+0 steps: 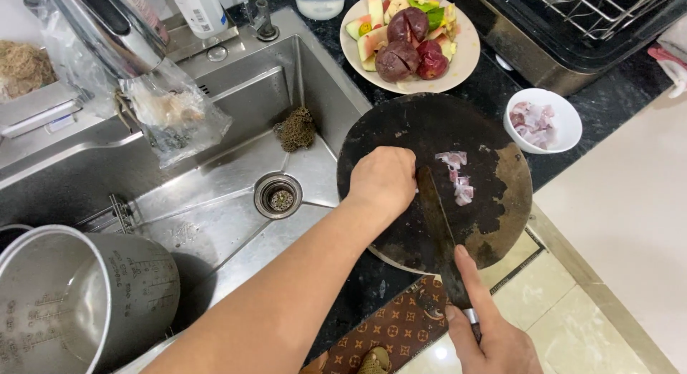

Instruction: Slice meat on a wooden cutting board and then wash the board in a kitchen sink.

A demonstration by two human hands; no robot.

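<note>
Left hand (383, 179) fisted, right hand (494, 331) gripping

**Counts around the two hands**

Two hands: the left hand (383, 179) and the right hand (494, 338). One knife (438, 227) lies between them, and one round dark cutting board (401, 131) under it. One small white bowl (565, 116) sits beyond the right hand, one plate (469, 59) beyond the left. One steel pot (136, 281) sits left of the left forearm.

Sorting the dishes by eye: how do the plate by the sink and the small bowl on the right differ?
The plate is wide and shallow; the small bowl is narrower and deeper. The plate carries dark red fruit and pale wedges; the small bowl holds pinkish chopped bits. Both are white, round, and stand on the dark counter.
</note>
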